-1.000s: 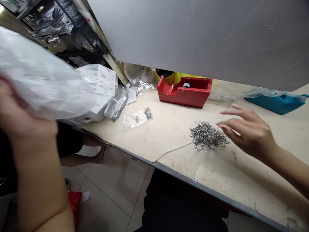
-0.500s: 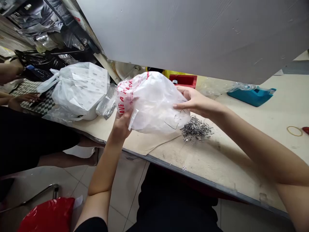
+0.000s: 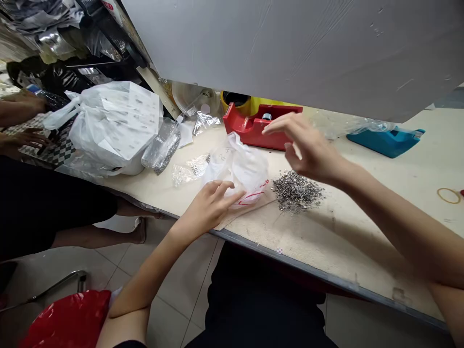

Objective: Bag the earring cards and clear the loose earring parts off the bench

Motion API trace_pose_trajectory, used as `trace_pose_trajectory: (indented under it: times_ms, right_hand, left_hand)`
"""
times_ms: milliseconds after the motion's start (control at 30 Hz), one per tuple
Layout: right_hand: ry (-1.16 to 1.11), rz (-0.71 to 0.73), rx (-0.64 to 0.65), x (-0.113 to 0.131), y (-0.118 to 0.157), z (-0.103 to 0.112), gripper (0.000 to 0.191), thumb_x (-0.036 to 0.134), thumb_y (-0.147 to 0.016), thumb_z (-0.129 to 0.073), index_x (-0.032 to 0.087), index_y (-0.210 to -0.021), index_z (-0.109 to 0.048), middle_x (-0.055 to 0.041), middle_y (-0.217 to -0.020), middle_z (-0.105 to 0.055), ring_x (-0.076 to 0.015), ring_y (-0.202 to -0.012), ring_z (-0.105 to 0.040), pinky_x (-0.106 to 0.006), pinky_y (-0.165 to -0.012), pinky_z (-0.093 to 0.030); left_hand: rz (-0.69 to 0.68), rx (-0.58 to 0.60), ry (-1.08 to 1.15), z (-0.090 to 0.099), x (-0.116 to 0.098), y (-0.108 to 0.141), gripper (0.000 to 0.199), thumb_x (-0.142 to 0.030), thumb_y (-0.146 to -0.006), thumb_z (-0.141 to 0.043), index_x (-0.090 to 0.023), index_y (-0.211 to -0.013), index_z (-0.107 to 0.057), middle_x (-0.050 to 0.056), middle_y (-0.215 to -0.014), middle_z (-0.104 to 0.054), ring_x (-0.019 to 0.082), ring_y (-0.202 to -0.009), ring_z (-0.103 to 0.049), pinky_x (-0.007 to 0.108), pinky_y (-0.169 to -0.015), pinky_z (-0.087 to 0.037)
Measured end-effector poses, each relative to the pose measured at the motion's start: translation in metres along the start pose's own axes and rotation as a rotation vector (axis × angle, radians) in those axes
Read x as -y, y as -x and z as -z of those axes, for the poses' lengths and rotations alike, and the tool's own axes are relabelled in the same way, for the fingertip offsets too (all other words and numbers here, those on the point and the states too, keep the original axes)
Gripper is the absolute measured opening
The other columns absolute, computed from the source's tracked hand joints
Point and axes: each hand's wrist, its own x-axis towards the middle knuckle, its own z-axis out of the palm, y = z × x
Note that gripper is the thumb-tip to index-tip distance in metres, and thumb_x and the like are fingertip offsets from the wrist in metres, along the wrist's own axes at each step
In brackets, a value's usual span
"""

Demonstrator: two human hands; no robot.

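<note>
**Hidden, cut-off and indistinct items, bench view**
Large grey overhanging panel (image 3: 290, 53) hides the bench's far side; yellow container (image 3: 264, 110) partly behind red tape dispenser (image 3: 239, 123); pile of small grey metal pieces (image 3: 296, 191) too small to identify; glossy red plastic bag (image 3: 65, 319) cut off at lower left.

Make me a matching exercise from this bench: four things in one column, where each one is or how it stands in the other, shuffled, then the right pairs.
Things:
1. left hand
2. right hand
3. thin plastic bag with red print
4. heap of small metal pieces

Places and states:
A. raised in the air above the bench
B. lying on the bench in front of the red tape dispenser
C. fingers spread against the bag
D. lying loose on the bench, to the right of the bag

Right pairs: 1-C, 2-A, 3-B, 4-D.
</note>
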Motion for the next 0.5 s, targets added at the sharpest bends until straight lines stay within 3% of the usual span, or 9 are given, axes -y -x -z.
trace_pose_trajectory:
  times_ms: [67,133,200,267,367,433,500]
  right_hand:
    - [-0.008,0.137,0.098,0.011,-0.001,-0.016,0.063,-0.009,-0.078,-0.034,0.018,-0.131,-0.056,-0.0088,-0.135,-0.064,-0.0244,-0.133,-0.053,-0.048,-0.112,-0.05]
    - [0.033,0.291,0.257,0.016,-0.003,-0.038,0.06,-0.007,-0.081,-0.036,0.016,-0.132,-0.058,-0.0085,-0.139,-0.064,-0.0233,-0.141,-0.049,-0.048,-0.117,-0.046]
    - [0.105,0.378,0.412,0.016,-0.005,-0.06,0.046,-0.003,-0.087,-0.042,0.014,-0.123,-0.065,-0.0095,-0.126,-0.072,-0.0242,-0.141,-0.051,-0.049,-0.121,-0.041]
    - [0.158,0.388,0.501,0.012,-0.008,-0.075,0.03,0.0,-0.089,-0.048,0.013,-0.102,-0.072,-0.0102,-0.1,-0.075,-0.026,-0.129,-0.06,-0.049,-0.121,-0.039]
    - [0.182,0.355,0.518,0.006,-0.011,-0.076,0.027,0.0,-0.089,-0.049,0.015,-0.083,-0.071,-0.01,-0.084,-0.071,-0.0253,-0.105,-0.065,-0.048,-0.112,-0.046]
    - [0.149,0.309,0.467,0.005,-0.009,-0.062,0.035,-0.004,-0.086,-0.043,0.016,-0.088,-0.071,-0.0101,-0.091,-0.07,-0.0236,-0.103,-0.062,-0.044,-0.1,-0.052]
    - [0.061,0.196,0.306,0.006,0.0,-0.039,0.046,-0.007,-0.084,-0.037,0.02,-0.098,-0.072,-0.0091,-0.1,-0.07,-0.0224,-0.105,-0.061,-0.039,-0.091,-0.055]
  left_hand:
    - [0.016,0.058,0.094,-0.009,0.0,-0.002,0.042,-0.03,-0.096,-0.063,-0.019,-0.137,-0.06,0.017,-0.138,-0.057,0.032,-0.124,-0.056,0.045,-0.102,-0.054]
    - [0.004,0.115,0.185,-0.012,0.001,-0.005,0.04,-0.039,-0.101,-0.055,-0.015,-0.133,-0.06,0.017,-0.142,-0.057,0.031,-0.131,-0.055,0.044,-0.107,-0.052]
    - [0.002,0.19,0.205,-0.013,0.002,-0.009,0.034,-0.034,-0.106,-0.044,-0.014,-0.127,-0.062,0.013,-0.13,-0.067,0.026,-0.123,-0.062,0.041,-0.109,-0.05]
    - [0.056,0.268,0.142,-0.013,0.0,-0.011,0.034,-0.031,-0.107,-0.039,-0.015,-0.122,-0.065,0.01,-0.11,-0.073,0.025,-0.107,-0.068,0.041,-0.102,-0.052]
    - [0.178,0.311,0.037,-0.015,-0.003,-0.011,0.034,-0.032,-0.107,-0.039,-0.013,-0.117,-0.066,0.01,-0.097,-0.072,0.028,-0.092,-0.07,0.042,-0.084,-0.053]
    - [0.21,0.288,0.02,-0.017,-0.005,-0.008,0.033,-0.03,-0.107,-0.04,-0.012,-0.116,-0.066,0.011,-0.098,-0.071,0.029,-0.092,-0.069,0.042,-0.082,-0.051]
    - [0.195,0.229,-0.002,-0.02,-0.008,-0.006,0.031,-0.03,-0.106,-0.043,-0.013,-0.119,-0.065,0.011,-0.098,-0.07,0.028,-0.094,-0.068,0.041,-0.084,-0.05]
